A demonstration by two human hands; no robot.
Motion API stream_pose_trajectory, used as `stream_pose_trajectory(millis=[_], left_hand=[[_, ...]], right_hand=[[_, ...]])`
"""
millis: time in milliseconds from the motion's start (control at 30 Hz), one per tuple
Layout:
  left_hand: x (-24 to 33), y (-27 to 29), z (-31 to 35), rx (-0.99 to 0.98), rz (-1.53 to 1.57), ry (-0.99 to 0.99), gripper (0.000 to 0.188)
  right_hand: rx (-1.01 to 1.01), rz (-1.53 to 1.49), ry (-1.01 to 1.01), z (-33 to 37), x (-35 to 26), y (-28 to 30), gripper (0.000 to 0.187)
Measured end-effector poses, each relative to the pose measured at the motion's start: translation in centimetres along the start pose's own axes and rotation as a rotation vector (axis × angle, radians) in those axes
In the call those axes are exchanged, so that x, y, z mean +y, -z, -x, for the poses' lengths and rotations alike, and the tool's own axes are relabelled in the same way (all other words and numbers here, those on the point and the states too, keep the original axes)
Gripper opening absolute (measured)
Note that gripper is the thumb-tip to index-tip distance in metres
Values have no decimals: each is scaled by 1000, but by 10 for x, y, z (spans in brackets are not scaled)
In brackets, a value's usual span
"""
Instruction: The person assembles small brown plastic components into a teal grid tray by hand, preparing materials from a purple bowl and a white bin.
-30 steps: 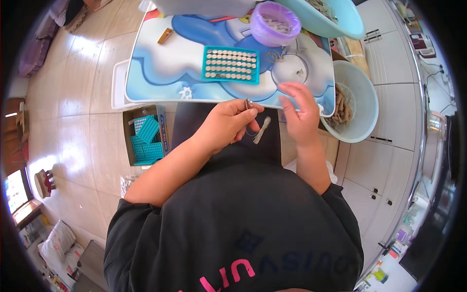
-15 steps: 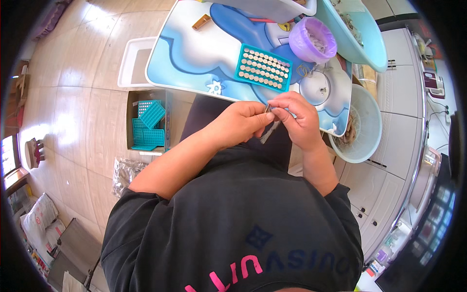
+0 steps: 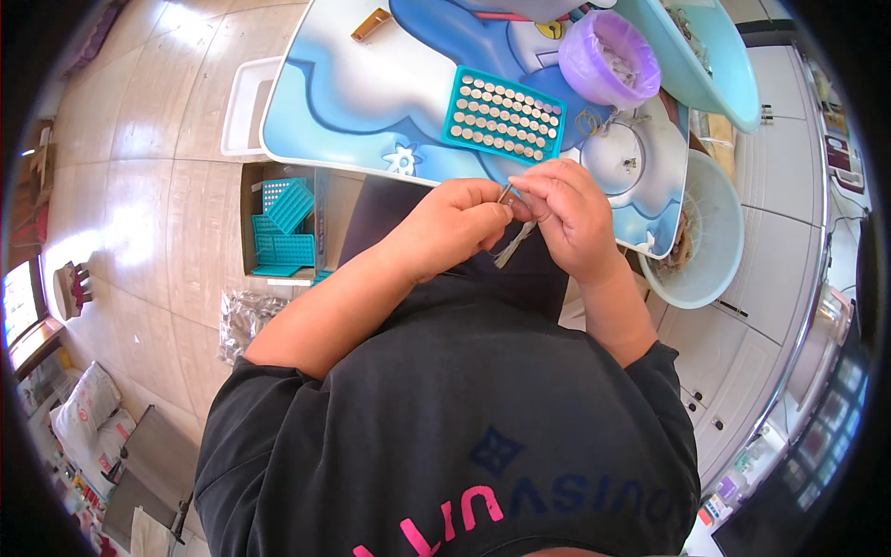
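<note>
Held piece (image 3: 505, 193): metallic-looking
Teal tray (image 3: 454, 97): smooth plastic
Shirt (image 3: 436, 390): matt cloth
Floor (image 3: 186, 306): glossy (white glare patches)

The person wears a black fabric T-shirt (image 3: 399, 418) with short sleeves (image 3: 243, 418), pink lettering (image 3: 447, 520), navy lettering (image 3: 563, 494) and a navy diamond-shaped emblem (image 3: 495, 451).

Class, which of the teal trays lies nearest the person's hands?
The teal tray on the patterned table, just beyond the right hand, bearing rows of round, pale pieces. The other teal trays lie together in the box at the left.

pale strand bundle (image 3: 514, 246), hanging aslant
</note>
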State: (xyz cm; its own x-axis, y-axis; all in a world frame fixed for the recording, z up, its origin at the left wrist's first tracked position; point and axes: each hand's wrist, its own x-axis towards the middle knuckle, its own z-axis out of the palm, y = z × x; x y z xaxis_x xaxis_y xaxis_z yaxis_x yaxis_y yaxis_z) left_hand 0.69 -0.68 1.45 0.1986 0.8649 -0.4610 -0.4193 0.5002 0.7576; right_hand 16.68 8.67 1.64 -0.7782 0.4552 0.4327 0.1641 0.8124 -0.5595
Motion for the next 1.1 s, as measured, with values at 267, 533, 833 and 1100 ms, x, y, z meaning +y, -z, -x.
stream_pose_trajectory(millis=[267, 533, 833, 1100], left_hand=[[-4, 2, -3, 43, -65, -39, 17], [-2, 16, -1, 249, 133, -240, 28], [-17, 10, -6, 35, 772, -52, 22], [-21, 7, -5, 2, 838, -25, 26]], right_hand=[[19, -80, -90, -4, -5, 3, 16], [273, -86, -223, 4, -11, -1, 9], [362, -283, -270, 8, -25, -36, 10], [318, -85, -229, 11, -17, -41, 13]])
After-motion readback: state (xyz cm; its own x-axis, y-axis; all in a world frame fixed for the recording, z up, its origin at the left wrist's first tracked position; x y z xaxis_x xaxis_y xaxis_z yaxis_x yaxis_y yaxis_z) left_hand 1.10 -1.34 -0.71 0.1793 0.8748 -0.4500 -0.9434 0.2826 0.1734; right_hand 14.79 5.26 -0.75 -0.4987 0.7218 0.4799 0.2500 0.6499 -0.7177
